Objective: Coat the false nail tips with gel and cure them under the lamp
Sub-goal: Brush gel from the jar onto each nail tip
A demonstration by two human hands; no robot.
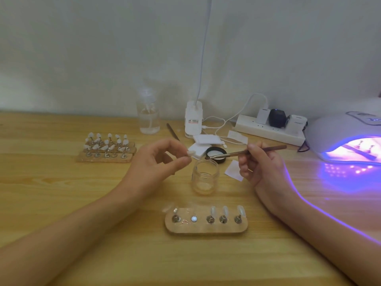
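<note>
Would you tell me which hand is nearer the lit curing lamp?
Right. The right hand, holding the brush, sits just left of the lamp; the left hand is beyond the jar.

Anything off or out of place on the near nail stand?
One gap: on the near wooden stand, three right pegs carry upright clear nail tips; the second slot shows only a bare white disc. The leftmost tip seems tilted. No spills visible.

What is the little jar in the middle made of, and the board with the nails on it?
The little jar looks like clear glass or plastic, since the table shows through it. The board under the nail tips looks like pale, matt wood; its material isn't certain.
</note>
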